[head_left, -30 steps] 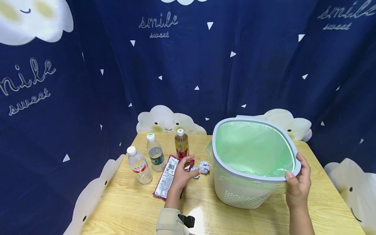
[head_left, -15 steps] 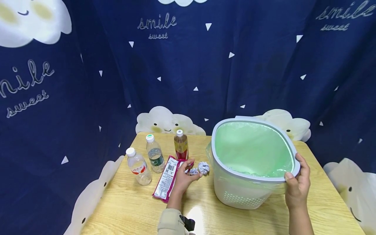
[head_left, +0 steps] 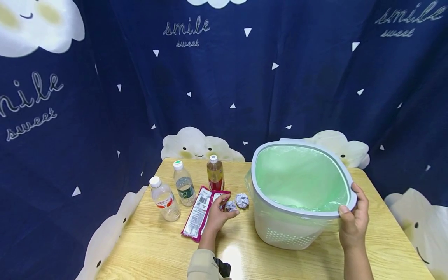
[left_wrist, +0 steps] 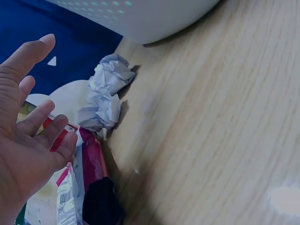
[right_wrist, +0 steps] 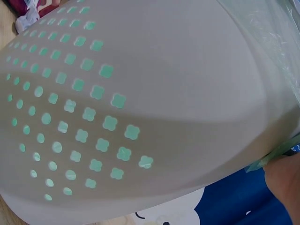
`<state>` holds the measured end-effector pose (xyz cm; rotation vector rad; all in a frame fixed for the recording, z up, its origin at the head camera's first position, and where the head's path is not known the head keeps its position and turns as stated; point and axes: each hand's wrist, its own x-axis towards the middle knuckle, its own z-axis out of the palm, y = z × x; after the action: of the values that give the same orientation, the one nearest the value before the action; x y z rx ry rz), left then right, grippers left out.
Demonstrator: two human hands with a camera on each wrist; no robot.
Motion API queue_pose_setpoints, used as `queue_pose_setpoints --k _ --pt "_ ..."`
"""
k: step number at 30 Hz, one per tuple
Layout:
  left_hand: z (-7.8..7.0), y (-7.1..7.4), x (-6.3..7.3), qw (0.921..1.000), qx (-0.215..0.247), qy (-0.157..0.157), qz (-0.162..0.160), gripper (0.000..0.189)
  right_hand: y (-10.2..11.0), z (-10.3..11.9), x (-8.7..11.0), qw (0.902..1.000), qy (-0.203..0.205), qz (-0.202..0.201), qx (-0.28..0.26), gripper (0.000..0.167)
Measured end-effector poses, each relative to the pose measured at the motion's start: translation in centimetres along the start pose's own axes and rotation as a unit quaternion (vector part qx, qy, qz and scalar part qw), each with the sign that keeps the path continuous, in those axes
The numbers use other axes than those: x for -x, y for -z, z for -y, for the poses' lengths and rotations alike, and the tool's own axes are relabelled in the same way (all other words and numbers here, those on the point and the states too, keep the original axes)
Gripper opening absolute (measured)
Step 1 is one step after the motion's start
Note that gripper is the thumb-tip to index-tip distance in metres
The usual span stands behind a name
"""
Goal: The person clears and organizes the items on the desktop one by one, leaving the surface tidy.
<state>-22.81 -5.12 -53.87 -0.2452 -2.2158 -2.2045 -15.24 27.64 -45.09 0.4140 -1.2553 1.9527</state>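
While the right hand (head_left: 354, 224) grips the bag-lined wastebasket (head_left: 292, 235) by its rim, the nearer left hand (head_left: 217, 216) spreads thumb and fingers wide, holding nothing; one crumpled paper ball (head_left: 230, 206) lies just off those fingertips, a second paper ball (head_left: 242, 201) beyond, basketward.

A clear green-labelled water bottle (head_left: 185, 189) stands on the wood-grain table (head_left: 150, 249); to its left and nearer, a clear red-labelled bottle (head_left: 166, 202); to its right, an amber drink bottle (head_left: 215, 175); behind it, a navy cloud-print curtain (head_left: 217, 77).
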Motion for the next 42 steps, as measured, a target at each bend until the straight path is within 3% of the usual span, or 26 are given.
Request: queue_pose_setpoints --k 17,26,32,37,42 --pt "0.7 0.3 0.1 0.9996 -0.005 0.02 0.019 0.064 0.2 0.0 0.1 0.9999 0.003 0.012 -0.002 0.06" --pt "3.7 0.1 -0.9 0.9991 -0.013 0.036 0.016 0.069 0.0 0.0 0.1 0.9999 0.002 0.01 -0.003 0.059" --pt "3.9 -0.3 -0.9 0.9967 -0.063 0.04 0.033 0.068 -0.2 0.2 0.1 1.0 -0.003 0.0 0.001 0.059" --pt "3.9 -0.2 -0.8 0.9895 -0.133 0.048 0.033 0.068 0.0 -0.1 0.1 1.0 -0.004 0.007 -0.002 0.06" --pt "3.5 -0.1 -0.9 0.9843 -0.169 0.037 0.036 0.068 0.0 -0.2 0.1 0.9999 0.0 0.007 -0.009 0.059"
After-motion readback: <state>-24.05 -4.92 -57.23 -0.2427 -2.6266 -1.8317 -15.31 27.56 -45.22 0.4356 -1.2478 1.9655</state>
